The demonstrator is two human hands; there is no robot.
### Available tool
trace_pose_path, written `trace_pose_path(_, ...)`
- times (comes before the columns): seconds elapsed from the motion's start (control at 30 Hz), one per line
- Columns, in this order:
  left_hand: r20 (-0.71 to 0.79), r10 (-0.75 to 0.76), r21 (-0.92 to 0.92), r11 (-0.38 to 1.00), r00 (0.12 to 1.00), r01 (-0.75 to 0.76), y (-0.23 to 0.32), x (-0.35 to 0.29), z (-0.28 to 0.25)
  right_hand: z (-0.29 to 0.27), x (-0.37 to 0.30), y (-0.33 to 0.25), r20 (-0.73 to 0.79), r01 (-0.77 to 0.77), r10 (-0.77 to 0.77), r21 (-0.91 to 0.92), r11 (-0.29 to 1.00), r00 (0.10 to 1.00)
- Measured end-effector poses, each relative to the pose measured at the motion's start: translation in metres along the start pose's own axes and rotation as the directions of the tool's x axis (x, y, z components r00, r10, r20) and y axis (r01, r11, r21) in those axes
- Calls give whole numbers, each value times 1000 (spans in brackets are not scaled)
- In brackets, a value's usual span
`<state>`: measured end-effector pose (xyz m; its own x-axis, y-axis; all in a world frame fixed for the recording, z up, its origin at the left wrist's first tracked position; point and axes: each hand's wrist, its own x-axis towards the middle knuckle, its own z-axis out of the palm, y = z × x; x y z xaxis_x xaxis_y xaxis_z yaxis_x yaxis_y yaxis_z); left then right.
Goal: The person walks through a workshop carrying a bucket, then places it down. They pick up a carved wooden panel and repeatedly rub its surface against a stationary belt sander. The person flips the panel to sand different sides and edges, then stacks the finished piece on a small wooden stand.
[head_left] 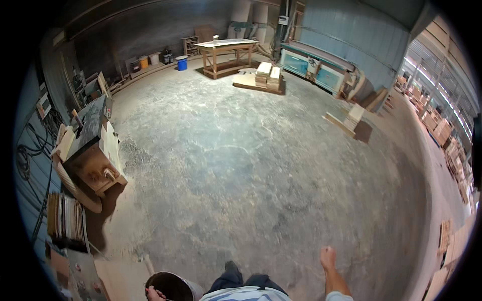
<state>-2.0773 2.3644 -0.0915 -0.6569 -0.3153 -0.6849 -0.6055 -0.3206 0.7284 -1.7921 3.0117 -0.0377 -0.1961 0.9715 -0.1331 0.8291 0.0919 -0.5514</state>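
Note:
At the lower edge, a round dark-mouthed bucket (193, 287) with a pale outer wall hangs beside my left leg. My left hand (156, 295) is closed at its near left rim, gripping the bucket; whether it holds the rim or a handle is hard to make out. A small red bit shows beside those fingers. My right hand (328, 257) swings out over the floor, its fingers curled in a loose fist with nothing visible in them. One dark shoe (231, 267) points forward below me.
A wood-working machine (95, 155) with a hose stands along the left wall, near upright boards (65, 215). Ahead are a wooden table (228, 46), stacked planks (266, 76), a blue bucket (181, 63) and a teal machine (311, 69). Planks on a base (349, 120) sit right.

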Motion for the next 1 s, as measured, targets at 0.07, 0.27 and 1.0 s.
trace_pose_path(0.07,-119,-117,-35,993,986,114,32,24,35,11,14,-54,76,-118,124,-78,990,989)
trace_pose_path(0.27,-94,-121,-113,988,988,110,129,130,185,103,163,-142,78,-367,383,-162,916,921)
trace_pose_path(1.0,-121,-85,-432,902,989,25,478,560,734,446,571,-869,295,251,-203,-135,958,934)
